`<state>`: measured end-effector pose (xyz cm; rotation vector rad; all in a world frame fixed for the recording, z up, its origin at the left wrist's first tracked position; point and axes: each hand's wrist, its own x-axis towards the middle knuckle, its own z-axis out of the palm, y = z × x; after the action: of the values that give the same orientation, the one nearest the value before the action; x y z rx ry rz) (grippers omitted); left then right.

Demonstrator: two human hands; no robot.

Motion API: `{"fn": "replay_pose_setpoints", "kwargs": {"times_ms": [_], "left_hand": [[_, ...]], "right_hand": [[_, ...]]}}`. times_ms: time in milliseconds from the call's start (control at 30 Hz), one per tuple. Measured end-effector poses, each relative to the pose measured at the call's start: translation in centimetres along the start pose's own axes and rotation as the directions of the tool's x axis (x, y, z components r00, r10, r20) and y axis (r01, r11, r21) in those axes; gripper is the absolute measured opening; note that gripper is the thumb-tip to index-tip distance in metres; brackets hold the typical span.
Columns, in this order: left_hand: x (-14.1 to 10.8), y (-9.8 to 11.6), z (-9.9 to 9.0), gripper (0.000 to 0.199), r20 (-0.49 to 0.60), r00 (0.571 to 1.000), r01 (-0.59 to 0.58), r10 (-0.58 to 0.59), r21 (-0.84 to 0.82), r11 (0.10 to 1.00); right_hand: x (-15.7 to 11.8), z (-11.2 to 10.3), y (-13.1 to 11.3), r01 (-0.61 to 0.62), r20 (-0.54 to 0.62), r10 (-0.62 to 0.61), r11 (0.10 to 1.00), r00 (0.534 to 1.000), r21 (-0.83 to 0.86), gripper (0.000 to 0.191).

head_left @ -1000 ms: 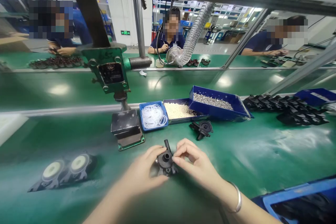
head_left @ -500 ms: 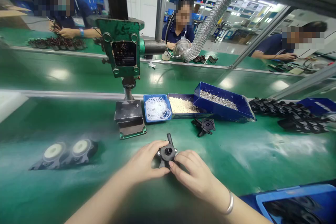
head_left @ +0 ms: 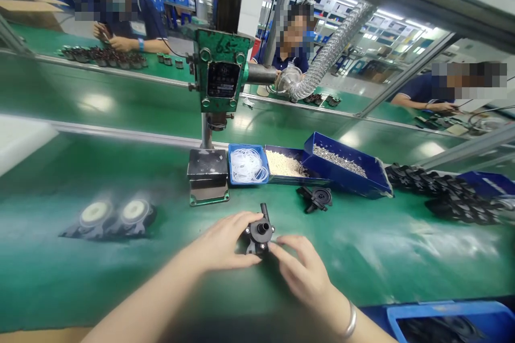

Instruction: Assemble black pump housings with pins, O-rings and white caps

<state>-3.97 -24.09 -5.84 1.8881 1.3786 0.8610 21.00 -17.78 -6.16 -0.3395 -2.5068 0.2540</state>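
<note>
Near the middle of the bench I hold a black pump housing (head_left: 263, 229) with a round body, a central spout and a side pipe pointing away from me. My left hand (head_left: 229, 241) grips it from the left, thumb at the near edge and fingers at the far side. Small screws show around its rim, one of them (head_left: 263, 246) at the near edge. My right hand (head_left: 301, 268) is at its right, one fingertip touching the housing beside that screw, the fingers slightly apart. Another black housing part (head_left: 316, 199) lies on the bench beyond my right hand.
A green press (head_left: 223, 72) stands over a dark metal block (head_left: 208, 165). Beside it are a blue tray of white rings (head_left: 247, 166), a bin of cream pieces (head_left: 285, 164) and a bin of screws (head_left: 340, 161). Black parts (head_left: 442, 187) lie right; a blue crate (head_left: 450, 308) is near. Co-workers sit opposite.
My right fingers have parted and drawn back a little, and the near screw on the housing now shows. My left hand keeps its hold. The camera view has shifted.
</note>
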Motion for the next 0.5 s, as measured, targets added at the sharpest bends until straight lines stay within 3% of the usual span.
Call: {"fn": "replay_pose_setpoints", "kwargs": {"times_ms": [100, 267, 400, 500], "left_hand": [[-0.2, -0.1, -0.1, 0.085, 0.027, 0.999, -0.03, 0.03, 0.024, 0.999], [-0.4, -0.2, 2.0, 0.089, -0.03, 0.999, -0.02, 0.026, 0.189, 0.982], [-1.1, -0.9, 4.3, 0.085, -0.057, 0.99, -0.11, 0.133, 0.296, 0.949], [-1.1, -2.0, 4.8, 0.089, -0.092, 0.972, -0.183, 0.215, 0.274, 0.944]], "right_hand": [[0.0, 0.0, -0.5, -0.086, -0.098, 0.089, 0.996, 0.991, 0.039, 0.061], [0.6, 1.3, -2.5, -0.166, 0.028, 0.169, 0.983, 0.985, -0.08, 0.058], [-0.3, 2.7, -3.6, -0.257, 0.007, 0.262, 0.95, 0.965, -0.179, 0.059], [-1.2, 2.3, -3.0, -0.222, 0.032, 0.231, 0.96, 0.973, -0.172, 0.048]]}}
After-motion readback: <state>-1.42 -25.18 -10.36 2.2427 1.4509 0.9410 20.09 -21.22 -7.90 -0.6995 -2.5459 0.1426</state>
